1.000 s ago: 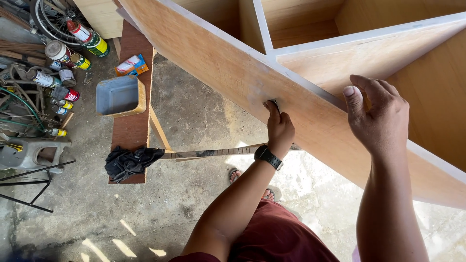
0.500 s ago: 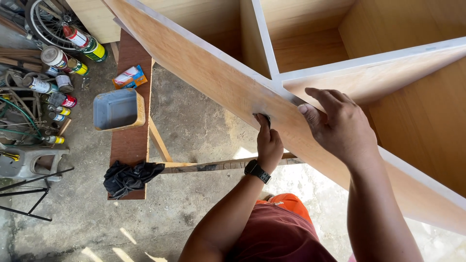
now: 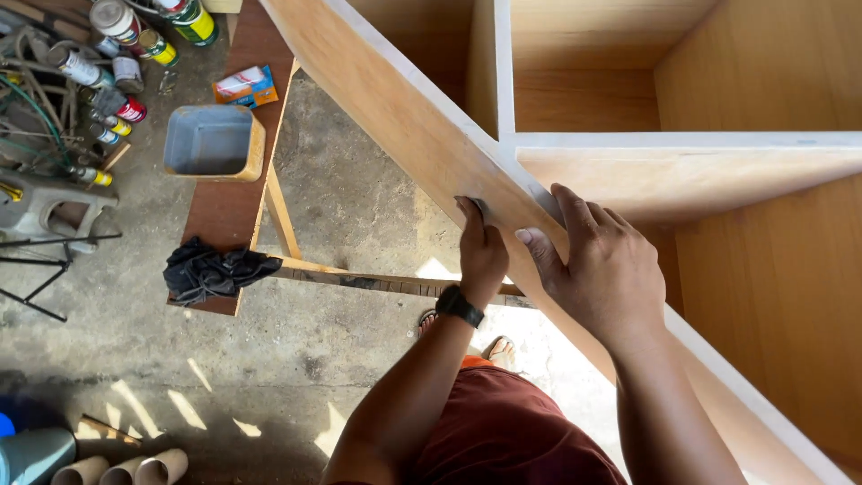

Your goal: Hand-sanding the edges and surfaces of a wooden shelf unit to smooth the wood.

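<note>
Cabinet (image 3: pixel 628 171) beyond frame edges

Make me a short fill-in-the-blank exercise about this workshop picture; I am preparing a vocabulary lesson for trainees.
1. Both hands rest on the outer side panel of a large wooden ____.
2. The left hand wears a black ____ at the wrist.
3. The right hand lies flat on the panel, beside the ____ hand.
4. On the brown bench lies a crumpled ____ cloth, near an open grey box.

Missing words: cabinet; watch; left; black
</note>
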